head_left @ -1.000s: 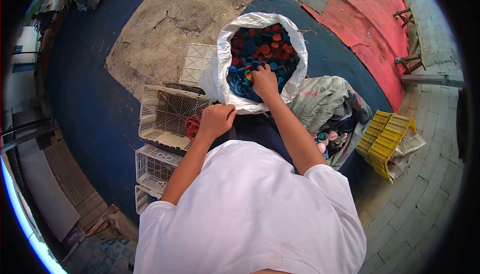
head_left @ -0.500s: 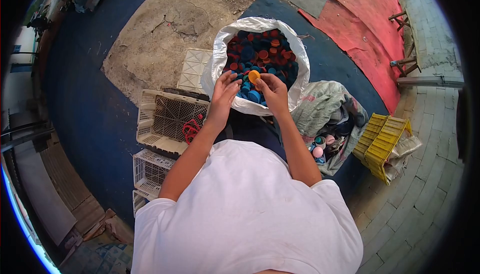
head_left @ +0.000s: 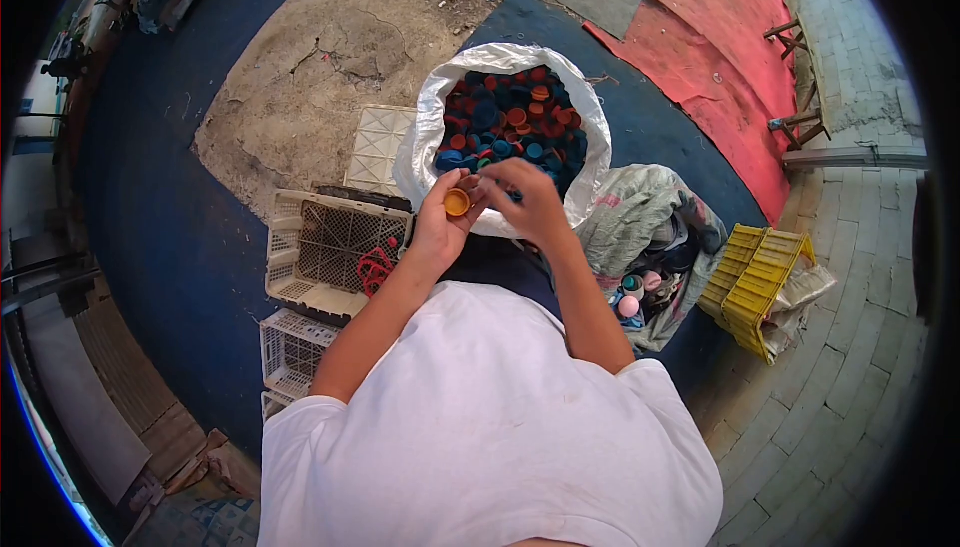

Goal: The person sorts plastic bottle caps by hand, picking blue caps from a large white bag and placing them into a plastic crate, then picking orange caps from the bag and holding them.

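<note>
An orange-yellow plastic cap [head_left: 457,202] rests in my left hand [head_left: 440,227], its hollow side facing up, with the fingers curled around it. My right hand [head_left: 532,205] is just to the right, its bent fingers reaching toward the left fingertips. Thumb and forefinger stand apart there, and nothing shows between them. Both hands are over the near rim of a white woven sack [head_left: 428,112]. Inside lie many plastic caps [head_left: 515,117], mostly blue and red-orange, with a few green ones.
Left of the sack, a cream plastic crate [head_left: 290,247] holds red stringy material [head_left: 375,269]; another crate [head_left: 290,352] is nearer me. At right sit a grey-green sack [head_left: 635,212] of mixed items and a yellow crate [head_left: 750,282]. Wooden stools [head_left: 800,129] stand farther right.
The orange-yellow cap has passed from my right fingers to my left hand. My right hand has moved left and closer to me, and the whole view has shifted slightly.
</note>
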The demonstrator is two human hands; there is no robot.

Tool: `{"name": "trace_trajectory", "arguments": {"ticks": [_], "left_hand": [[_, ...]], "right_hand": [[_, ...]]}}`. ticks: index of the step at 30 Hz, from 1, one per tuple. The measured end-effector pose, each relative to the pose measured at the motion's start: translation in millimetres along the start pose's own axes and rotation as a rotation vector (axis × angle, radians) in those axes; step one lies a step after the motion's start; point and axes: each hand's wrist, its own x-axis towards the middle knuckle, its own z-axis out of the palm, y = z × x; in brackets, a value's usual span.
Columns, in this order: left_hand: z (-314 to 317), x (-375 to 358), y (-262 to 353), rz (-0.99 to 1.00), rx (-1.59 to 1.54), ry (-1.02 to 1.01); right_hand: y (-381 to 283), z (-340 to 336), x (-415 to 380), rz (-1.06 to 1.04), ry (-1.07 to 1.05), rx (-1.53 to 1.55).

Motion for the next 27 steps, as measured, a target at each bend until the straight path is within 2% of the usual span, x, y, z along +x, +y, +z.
{"name": "trace_trajectory", "arguments": {"ticks": [2, 4, 7, 10, 13, 19, 25, 27], "left_hand": [[1, -5, 4, -0.016, -0.028, -0.011], [1, -9, 7, -0.024, -0.019, -0.022], [0, -16, 13, -0.036, -0.025, -0.046], [-5, -19, 16, -0.039, -0.055, -0.064], [-8, -23, 20, -0.04, -0.077, -0.067], [-9, -26, 27, -0.04, -0.103, -0.059], [-8, -27, 30, -0.003, -0.05, -0.083], [-8, -26, 31, -0.002, -0.048, -0.086]], "right_hand": [[30, -6, 24, 0.1, 0.059, -0.192], [68, -9, 47, 0.279, -0.025, -0.435], [125, 4, 79, 0.295, 0.164, -0.559], [152, 15, 93, 0.202, 0.171, -0.748], [157, 24, 93, 0.232, 0.087, -0.84], [161, 23, 95, 0.198, 0.046, -0.818], [128, 11, 79, 0.087, 0.235, -0.649], [116, 5, 74, 0.028, 0.195, -0.59]]}}
